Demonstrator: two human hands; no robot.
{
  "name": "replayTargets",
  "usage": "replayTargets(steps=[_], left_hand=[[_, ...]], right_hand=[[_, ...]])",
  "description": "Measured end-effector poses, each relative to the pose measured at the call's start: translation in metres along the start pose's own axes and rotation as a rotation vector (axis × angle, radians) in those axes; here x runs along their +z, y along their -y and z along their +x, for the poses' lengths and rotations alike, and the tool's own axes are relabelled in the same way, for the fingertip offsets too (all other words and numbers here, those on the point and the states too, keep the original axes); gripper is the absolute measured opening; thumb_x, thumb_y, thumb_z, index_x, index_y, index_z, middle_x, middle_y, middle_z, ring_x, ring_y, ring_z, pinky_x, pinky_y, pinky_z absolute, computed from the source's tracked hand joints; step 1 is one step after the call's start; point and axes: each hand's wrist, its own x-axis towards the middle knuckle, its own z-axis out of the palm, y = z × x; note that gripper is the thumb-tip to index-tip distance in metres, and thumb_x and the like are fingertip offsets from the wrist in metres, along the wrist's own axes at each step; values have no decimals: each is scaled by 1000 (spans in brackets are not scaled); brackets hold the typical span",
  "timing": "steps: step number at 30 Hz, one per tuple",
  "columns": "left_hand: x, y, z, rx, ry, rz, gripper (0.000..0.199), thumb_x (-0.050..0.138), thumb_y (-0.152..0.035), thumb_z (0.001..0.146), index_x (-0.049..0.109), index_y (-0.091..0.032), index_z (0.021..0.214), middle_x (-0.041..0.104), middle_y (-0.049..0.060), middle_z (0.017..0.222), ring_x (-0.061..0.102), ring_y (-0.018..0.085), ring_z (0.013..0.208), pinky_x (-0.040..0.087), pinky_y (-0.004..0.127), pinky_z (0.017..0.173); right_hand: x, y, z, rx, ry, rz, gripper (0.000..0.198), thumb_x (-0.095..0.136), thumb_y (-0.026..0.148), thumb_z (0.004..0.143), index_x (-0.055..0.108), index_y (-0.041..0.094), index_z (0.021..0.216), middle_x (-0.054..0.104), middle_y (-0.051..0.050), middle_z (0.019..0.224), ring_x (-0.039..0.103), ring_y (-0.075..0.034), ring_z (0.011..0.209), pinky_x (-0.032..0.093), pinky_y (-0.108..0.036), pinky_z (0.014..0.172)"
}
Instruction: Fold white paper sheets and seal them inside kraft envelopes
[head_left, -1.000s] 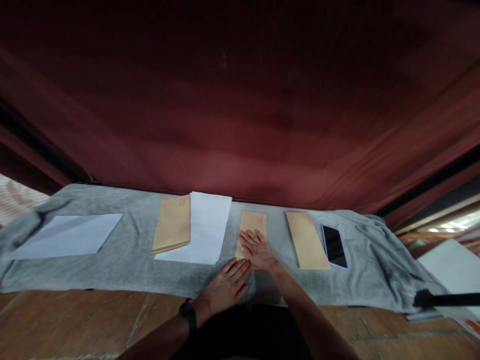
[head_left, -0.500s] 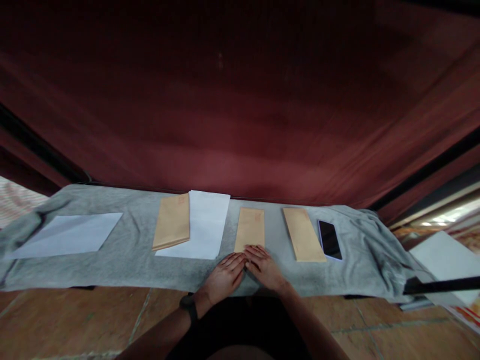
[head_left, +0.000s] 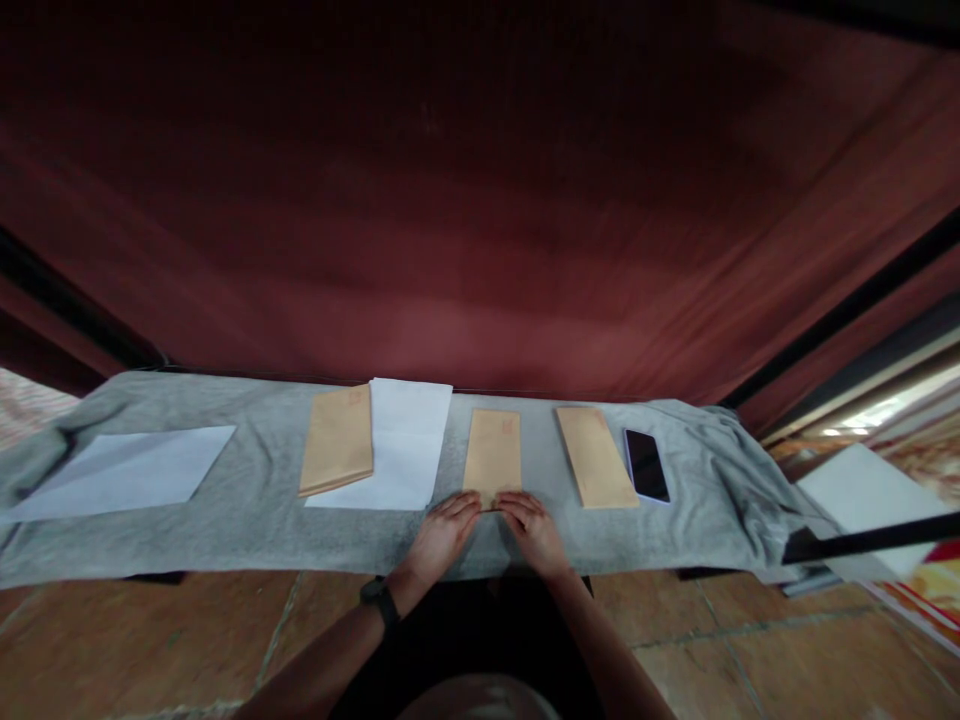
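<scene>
A brown paper envelope point(head_left: 492, 450) with a small red print near its far end lies flat in front of me. My left hand point(head_left: 445, 532) has its fingers closed on the near left corner of that envelope. At the near right corner my right hand point(head_left: 534, 532) pinches the same edge, thumb toward the middle. The fingers cover both near corners, and a short strip of the near edge shows between them. To the right lies another brown envelope or a small stack of them point(head_left: 596, 458), apart from my hand.
A grey cloth point(head_left: 262, 530) covers the narrow table. On the left are a stack of brown envelopes point(head_left: 337, 440), white sheets point(head_left: 412, 440) partly under it, and another white sheet point(head_left: 142, 465). A phone point(head_left: 646, 465) lies at right. A dark red fabric wall point(head_left: 480, 300) rises behind.
My hands have moved apart from the middle of the envelope's near end to its two near corners. The view has shifted slightly; the other papers and phone stay put.
</scene>
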Motion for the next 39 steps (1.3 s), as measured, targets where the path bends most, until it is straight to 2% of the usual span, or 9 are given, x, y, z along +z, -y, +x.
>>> replayTargets(steps=[11,18,23,25,29,32,35,39], left_hand=[[7,-6,11,-142,-73,10,22,47,-22,98,69,-22,103,73,5,108,66,20,104,55,38,93],[10,-4,14,-175,-54,-16,21,48,-14,96,66,-22,102,71,4,105,64,19,98,54,36,90],[11,-4,14,-181,-24,18,19,47,-16,98,65,-22,96,69,3,98,63,19,93,53,36,85],[12,-4,14,-179,-15,32,19,47,-16,98,65,-22,97,70,4,99,63,20,94,53,36,86],[11,-6,10,-149,9,72,23,44,-16,99,66,-20,105,71,5,107,64,21,100,52,38,91],[9,-10,3,-47,22,109,29,42,-20,101,63,-19,121,70,6,121,63,20,112,50,39,100],[8,-15,-6,61,46,170,39,41,-26,101,54,-18,137,63,8,137,56,21,128,42,41,112],[12,-19,-16,92,66,271,47,37,-27,101,45,-15,146,51,10,150,46,20,140,35,41,119]], right_hand=[[5,6,3,93,-77,-78,24,46,25,100,70,25,104,71,-6,113,65,-21,108,52,-39,98],[7,15,-3,78,-87,-204,29,41,20,101,64,23,118,67,-8,124,61,-22,117,50,-41,100],[19,37,-20,-50,-45,-272,38,41,22,101,58,22,135,61,-9,139,53,-23,132,39,-46,115],[23,46,-27,-58,-19,-307,41,43,25,101,55,21,140,58,-9,143,51,-23,134,35,-46,118],[25,51,-33,-24,-48,-361,43,42,27,102,53,18,142,56,-10,145,52,-22,134,34,-44,119],[27,46,-36,-5,-106,-382,42,43,28,102,55,17,141,58,-9,142,54,-21,131,31,-42,119],[29,42,-38,16,-128,-417,41,43,27,102,56,17,140,60,-8,141,55,-20,131,29,-41,120],[28,46,-39,21,-114,-474,44,43,24,101,52,18,143,59,-8,143,52,-22,134,26,-44,121]])
